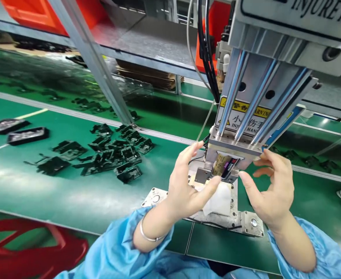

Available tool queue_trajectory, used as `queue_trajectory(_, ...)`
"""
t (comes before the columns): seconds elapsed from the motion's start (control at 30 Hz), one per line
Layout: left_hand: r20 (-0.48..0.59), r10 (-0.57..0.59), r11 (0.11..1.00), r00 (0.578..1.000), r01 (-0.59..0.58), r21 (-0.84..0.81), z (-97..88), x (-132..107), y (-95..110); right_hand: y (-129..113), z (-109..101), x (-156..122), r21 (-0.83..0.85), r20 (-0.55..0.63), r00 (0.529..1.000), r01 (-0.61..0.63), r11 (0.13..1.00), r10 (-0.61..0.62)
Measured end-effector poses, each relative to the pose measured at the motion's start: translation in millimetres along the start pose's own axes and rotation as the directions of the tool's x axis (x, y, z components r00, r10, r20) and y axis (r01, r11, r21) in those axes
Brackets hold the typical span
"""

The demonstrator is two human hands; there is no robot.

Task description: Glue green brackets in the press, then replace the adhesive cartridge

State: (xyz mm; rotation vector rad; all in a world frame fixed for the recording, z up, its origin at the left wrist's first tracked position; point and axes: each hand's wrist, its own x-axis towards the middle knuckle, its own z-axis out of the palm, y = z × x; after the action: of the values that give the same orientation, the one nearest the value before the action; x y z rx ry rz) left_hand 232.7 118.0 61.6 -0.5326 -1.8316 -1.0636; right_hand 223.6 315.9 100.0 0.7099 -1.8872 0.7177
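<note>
A pneumatic press [246,116] with shiny vertical guide rods stands before me, its moving plate low over the metal base fixture [247,223]. Two batteries [225,166], one gold and one dark with purple, show within the press head. My left hand [189,182] is at the head's left side, thumb and fingers apart, the thumb tip near the batteries. On the other side my right hand [272,186] curves with thumb and fingers spread, close to the plate's right edge. Neither hand visibly grips anything. A white pad [218,199] lies on the fixture beneath the head.
Several black plastic parts [112,155] lie heaped on the green bench at left, beside two black trays [28,135] of small metal pieces. A slanted metal post [97,66] rises behind them. A red chair [33,248] stands at lower left. Cables [207,58] hang by the press.
</note>
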Motion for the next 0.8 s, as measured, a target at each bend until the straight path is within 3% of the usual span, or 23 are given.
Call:
queue_trajectory(0.07,0.059,0.017,0.998,0.998,-0.020,0.054,4.1,12.3,9.0,-6.2,-4.0,12.6,-0.170,-0.008,0.989,0.143,0.975,-0.147)
queue_trajectory(0.13,0.113,0.015,0.997,0.993,-0.024,0.077,6.6,22.2,11.9,-10.6,-8.6,24.7,-0.297,0.056,0.957,0.289,0.910,-0.286)
queue_trajectory(0.23,0.138,-0.030,0.999,0.990,0.033,-0.018,3.5,26.1,8.3,-12.8,-16.4,36.7,-0.287,0.130,0.953,0.302,0.909,-0.275)
queue_trajectory(0.27,0.097,-0.062,0.997,0.993,0.065,-0.035,0.6,23.6,7.2,-13.0,-18.7,38.4,-0.259,0.098,0.962,0.273,0.926,-0.256)
queue_trajectory(0.33,-0.100,-0.128,0.992,0.987,0.125,-0.033,-6.4,12.2,7.6,-13.5,-22.4,39.0,-0.203,-0.005,0.967,0.248,0.947,-0.255)
queue_trajectory(0.4,-0.291,-0.184,0.983,0.939,0.184,-0.025,-12.3,-7.9,12.1,-14.8,-24.2,38.6,-0.192,-0.065,0.955,0.273,0.943,-0.290)
queue_trajectory(0.43,-0.288,-0.217,0.976,0.933,0.216,-0.036,-13.7,-20.7,15.2,-15.5,-24.5,39.4,-0.209,-0.057,0.948,0.296,0.932,-0.314)
queue_trajectory(0.5,-0.068,-0.334,0.942,0.940,0.330,-0.063,-11.8,-48.4,21.1,-17.1,-24.2,45.0,-0.272,0.016,0.936,0.343,0.899,-0.352)
queue_trajectory(0.53,0.079,-0.413,0.907,0.907,0.418,-0.058,-8.6,-61.4,23.1,-17.8,-24.0,49.9,-0.306,0.055,0.930,0.361,0.881,-0.363)
queue_trajectory(0.6,0.234,-0.559,0.814,0.795,0.580,-0.027,1.0,-80.7,24.7,-18.9,-24.1,62.6,-0.367,0.128,0.926,0.377,0.851,-0.355)
queue_trajectory(0.67,0.248,-0.650,0.737,0.719,0.675,-0.024,11.9,-87.5,24.3,-19.0,-24.7,75.2,-0.417,0.182,0.919,0.394,0.819,-0.349)
queue_trajectory(0.73,0.266,-0.667,0.709,0.696,0.702,-0.059,21.8,-83.5,24.5,-17.1,-24.8,83.8,-0.456,0.180,0.892,0.450,0.768,-0.416)
queue_trajectory(0.8,0.287,-0.675,0.686,0.680,0.721,-0.094,29.4,-74.9,27.2,-13.3,-23.3,87.3,-0.477,0.141,0.835,0.528,0.703,-0.532)
